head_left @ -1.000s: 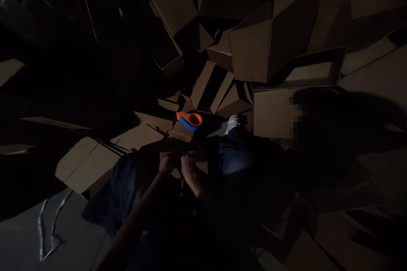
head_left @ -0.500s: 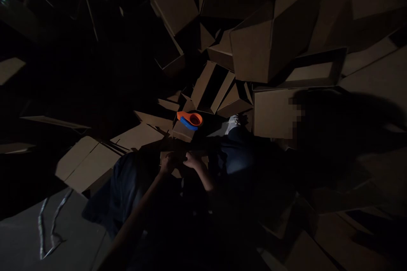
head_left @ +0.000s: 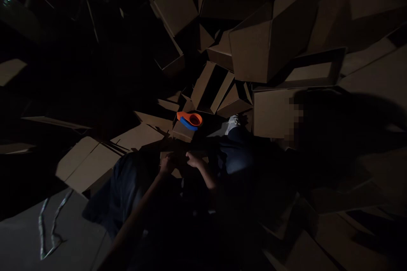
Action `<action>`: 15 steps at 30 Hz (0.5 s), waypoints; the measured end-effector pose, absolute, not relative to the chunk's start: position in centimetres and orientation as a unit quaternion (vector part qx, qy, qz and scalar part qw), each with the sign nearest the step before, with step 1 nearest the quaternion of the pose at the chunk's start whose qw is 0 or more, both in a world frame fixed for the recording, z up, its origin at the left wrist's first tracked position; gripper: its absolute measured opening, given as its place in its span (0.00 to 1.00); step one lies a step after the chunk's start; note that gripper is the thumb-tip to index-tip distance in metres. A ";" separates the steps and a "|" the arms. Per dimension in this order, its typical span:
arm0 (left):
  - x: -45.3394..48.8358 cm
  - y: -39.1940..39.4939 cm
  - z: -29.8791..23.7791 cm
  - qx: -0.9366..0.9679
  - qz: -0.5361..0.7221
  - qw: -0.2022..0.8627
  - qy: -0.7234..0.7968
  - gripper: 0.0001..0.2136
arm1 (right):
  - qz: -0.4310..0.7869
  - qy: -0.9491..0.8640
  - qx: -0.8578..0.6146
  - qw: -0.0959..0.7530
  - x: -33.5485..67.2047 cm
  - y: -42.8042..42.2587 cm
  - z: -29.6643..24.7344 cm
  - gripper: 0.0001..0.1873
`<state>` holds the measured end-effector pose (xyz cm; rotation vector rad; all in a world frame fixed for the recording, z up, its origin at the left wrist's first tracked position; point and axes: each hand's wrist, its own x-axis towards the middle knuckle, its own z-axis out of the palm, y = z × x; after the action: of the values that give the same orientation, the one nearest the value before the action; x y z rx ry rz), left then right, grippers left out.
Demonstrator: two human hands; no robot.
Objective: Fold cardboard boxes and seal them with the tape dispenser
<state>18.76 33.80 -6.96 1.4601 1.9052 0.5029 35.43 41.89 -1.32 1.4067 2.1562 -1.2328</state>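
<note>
Fingers of the left hand bend down onto a cardboard flap, but the light is too dim to tell whether they pinch it. The right hand lies just beside, its fingers together and pointing toward the left hand; whether they grip anything, I cannot tell. Compared with the earlier frames, the right hand sits further from the left, and its forearm lies flatter across the view. The flap is low between the hands, directly in front of the person, and mostly in shadow.

Just past the hands, an orange-and-blue tape dispenser rests on a piece of cardboard, in the same place as before. Dark jeans show on either side of the hands, and a white shoe lies near the dispenser. Beyond, flattened and open cartons heap up, with a large box above them. Bottom left, a silver strip lies on a grey surface.
</note>
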 end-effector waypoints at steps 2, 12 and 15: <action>18.9 33.8 -7.0 0.557 0.189 0.329 0.739 0.12 | -0.431 0.746 0.489 0.139 35.5 41.9 -1.5 0.19; 18.7 33.8 -6.9 0.553 0.199 0.333 0.737 0.14 | -0.445 0.735 0.495 0.129 35.6 41.7 -1.4 0.16; 18.8 33.8 -6.7 0.550 0.193 0.330 0.743 0.13 | -0.448 0.730 0.498 0.136 35.6 41.7 -1.1 0.17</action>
<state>18.79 33.84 -6.67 1.4388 1.9432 0.5036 35.56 41.68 -1.09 1.4431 2.1134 -1.2967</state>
